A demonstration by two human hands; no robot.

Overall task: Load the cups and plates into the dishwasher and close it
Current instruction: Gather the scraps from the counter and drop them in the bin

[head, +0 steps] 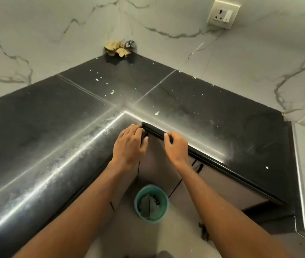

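Both hands are at the inner corner of the dark desk. The left hand has its fingers curled around the far end of a black strip just under the desk rim. I cannot tell if this strip is the dishwasher door. The right hand has its fingers clamped on the strip just to the right. A green bin stands on the floor below.

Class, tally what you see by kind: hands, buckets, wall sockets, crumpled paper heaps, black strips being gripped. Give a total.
hands: 2, left hand, right hand
bucket: 1
wall socket: 1
crumpled paper heap: 1
black strip: 1
total: 6
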